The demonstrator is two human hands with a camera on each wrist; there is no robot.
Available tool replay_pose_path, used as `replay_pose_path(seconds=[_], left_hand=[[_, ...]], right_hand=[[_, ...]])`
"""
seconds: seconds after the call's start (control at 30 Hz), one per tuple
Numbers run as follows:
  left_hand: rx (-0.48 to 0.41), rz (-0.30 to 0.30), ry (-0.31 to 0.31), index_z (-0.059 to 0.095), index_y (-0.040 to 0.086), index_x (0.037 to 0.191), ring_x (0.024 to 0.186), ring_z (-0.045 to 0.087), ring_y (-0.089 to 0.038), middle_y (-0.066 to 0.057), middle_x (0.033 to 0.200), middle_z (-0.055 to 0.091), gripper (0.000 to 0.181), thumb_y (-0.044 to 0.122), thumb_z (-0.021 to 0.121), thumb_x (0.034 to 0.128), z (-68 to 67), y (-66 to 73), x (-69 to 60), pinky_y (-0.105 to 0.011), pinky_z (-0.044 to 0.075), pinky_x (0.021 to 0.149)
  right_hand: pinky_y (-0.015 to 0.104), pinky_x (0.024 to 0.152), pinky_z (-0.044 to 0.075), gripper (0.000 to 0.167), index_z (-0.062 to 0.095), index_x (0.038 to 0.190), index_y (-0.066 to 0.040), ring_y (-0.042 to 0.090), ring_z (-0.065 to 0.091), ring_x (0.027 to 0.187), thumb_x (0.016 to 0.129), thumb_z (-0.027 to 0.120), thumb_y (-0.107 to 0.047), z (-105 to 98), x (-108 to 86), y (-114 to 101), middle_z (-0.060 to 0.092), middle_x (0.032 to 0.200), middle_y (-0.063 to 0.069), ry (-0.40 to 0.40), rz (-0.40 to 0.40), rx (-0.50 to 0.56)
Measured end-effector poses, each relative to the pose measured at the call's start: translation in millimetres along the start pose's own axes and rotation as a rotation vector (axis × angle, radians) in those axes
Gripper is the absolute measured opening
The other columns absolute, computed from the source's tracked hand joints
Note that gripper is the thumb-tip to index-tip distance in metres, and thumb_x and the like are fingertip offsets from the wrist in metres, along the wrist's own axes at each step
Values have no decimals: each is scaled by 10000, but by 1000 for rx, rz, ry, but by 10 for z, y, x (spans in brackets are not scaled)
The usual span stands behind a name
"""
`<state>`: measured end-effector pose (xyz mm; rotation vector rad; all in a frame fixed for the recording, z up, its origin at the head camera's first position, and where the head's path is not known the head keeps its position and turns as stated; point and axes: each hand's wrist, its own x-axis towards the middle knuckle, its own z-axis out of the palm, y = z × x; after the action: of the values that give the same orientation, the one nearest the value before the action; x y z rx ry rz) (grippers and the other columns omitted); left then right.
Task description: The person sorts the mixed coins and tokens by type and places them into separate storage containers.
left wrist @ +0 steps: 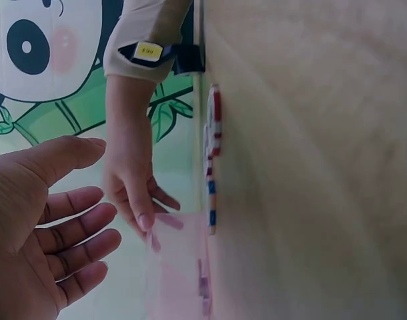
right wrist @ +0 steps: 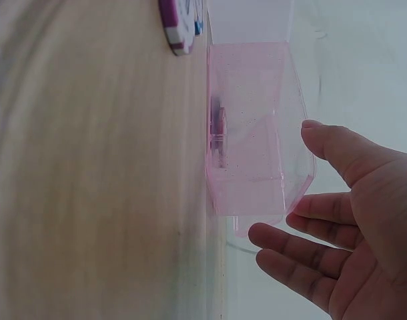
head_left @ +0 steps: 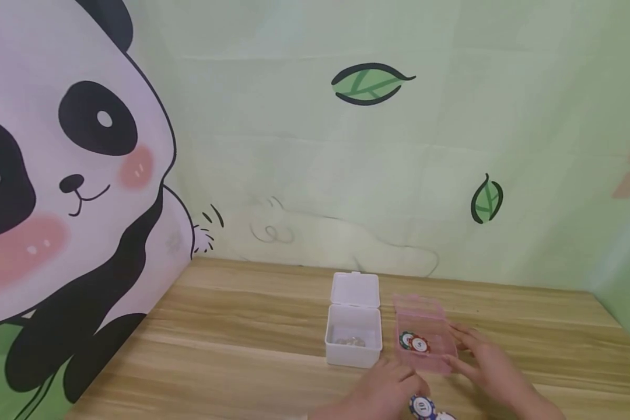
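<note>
My left hand (head_left: 383,388) hovers over the table's near side, fingers loosely bent and apart from the thumb; the left wrist view shows nothing in it. Beside its fingertips lie a blue-edged poker chip (head_left: 422,406) and a white one (head_left: 444,416), partly cut off by the frame. A lidded, see-through pink box (head_left: 441,364) stands open, with a green poker chip (head_left: 405,339) and a red poker chip (head_left: 420,345) inside. Against its right side rests my right hand (head_left: 490,367), thumb at the rim and fingers spread loosely, some of them off the box (right wrist: 247,193).
Left of the pink box stands a white box (head_left: 353,357), lid raised, with small clear pieces (head_left: 350,340) on its floor. Both stand on a wood-grain table (head_left: 231,326). A green cloth backdrop (head_left: 273,116) with a panda rises behind and at the left.
</note>
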<state>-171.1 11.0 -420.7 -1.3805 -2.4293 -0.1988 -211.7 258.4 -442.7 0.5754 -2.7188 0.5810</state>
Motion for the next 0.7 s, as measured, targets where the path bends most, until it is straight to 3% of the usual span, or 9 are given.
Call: replay_pose_path(seconds=[0.2, 0.33, 0.5, 0.6, 0.7], left_hand=[[-130, 6, -8, 650, 218, 1102, 966, 554, 3, 118, 1015, 650, 325, 446, 622, 873, 79, 40, -59, -55, 274, 787], [-144, 30, 22, 658, 213, 1067, 894, 557, 6, 106, 976, 661, 261, 391, 617, 880, 143, 56, -69, -42, 253, 744], [-149, 103, 58, 676, 187, 1023, 815, 589, 9, 88, 927, 689, 194, 299, 639, 870, 251, 75, -50, -12, 274, 685], [-161, 106, -15, 668, 181, 1068, 839, 589, 22, 84, 976, 695, 224, 312, 622, 893, 292, 96, -52, -12, 277, 667], [-168, 64, -121, 643, 196, 1132, 896, 580, 30, 91, 1047, 684, 267, 342, 590, 915, 335, 117, -53, -45, 290, 675]], right_hand=[[498, 857, 534, 534, 595, 1252, 38, 267, 686, 933, 846, 720, -285, -17, 3, -5, 576, 1317, 217, 5, -9, -1], [514, 867, 523, 537, 592, 1253, 45, 293, 682, 951, 848, 718, -285, -26, 3, -3, 570, 1315, 234, 4, -9, 8], [487, 836, 541, 541, 588, 1260, 40, 266, 689, 930, 852, 714, -292, -32, 4, -1, 576, 1311, 226, -13, 2, 2], [478, 825, 548, 546, 584, 1266, 38, 253, 691, 920, 856, 711, -297, -33, 3, -1, 575, 1312, 224, -22, 7, 0], [500, 842, 541, 544, 584, 1263, 45, 264, 688, 924, 856, 710, -293, -30, -2, 2, 568, 1315, 235, -23, 5, 5]])
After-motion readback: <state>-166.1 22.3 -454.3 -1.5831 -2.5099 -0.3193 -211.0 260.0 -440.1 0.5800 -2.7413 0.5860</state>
